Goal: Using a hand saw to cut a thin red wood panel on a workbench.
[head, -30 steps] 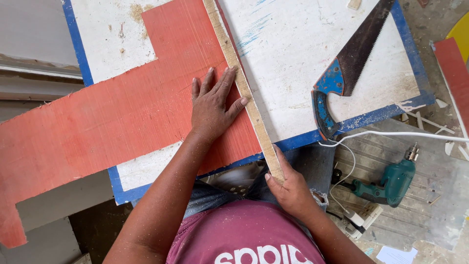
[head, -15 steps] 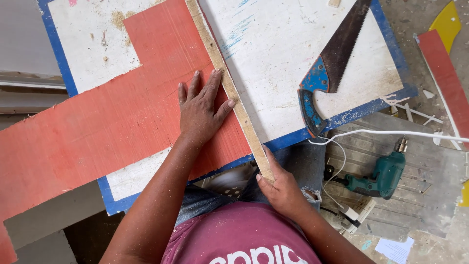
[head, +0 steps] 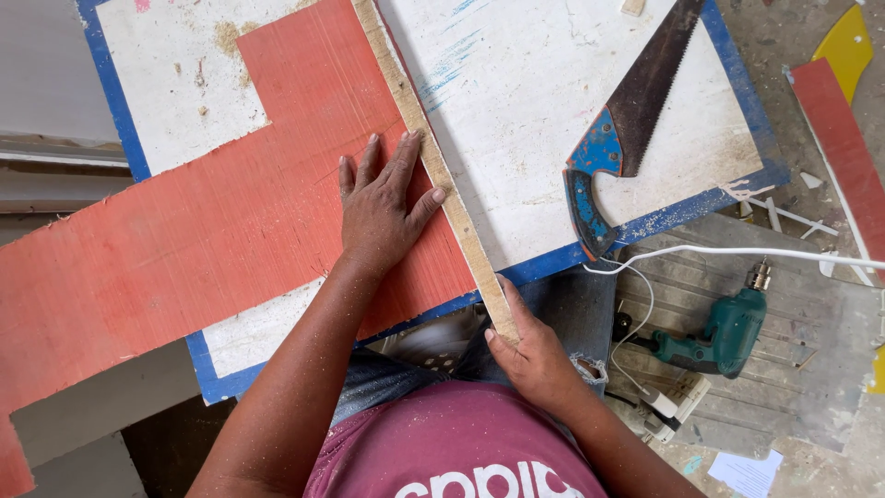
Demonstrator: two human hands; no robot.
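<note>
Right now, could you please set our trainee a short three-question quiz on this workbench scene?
1. True or false: the left hand lies flat on the red cut-out board.
2. What does the right hand grip? A) the long narrow wooden strip B) the blue-handled handsaw C) the green power drill
3. Where does the drill lie?

Key: 1 true. 2 A, at its near end. 3 On the floor, right of the white blue-edged table.

Left hand [head: 383,207] lies flat, fingers spread; right hand [head: 535,355] seemingly half-curled, thumb out.

Wooden strip [head: 433,175] cut off at top, near end under right hand [head: 535,360]
</note>
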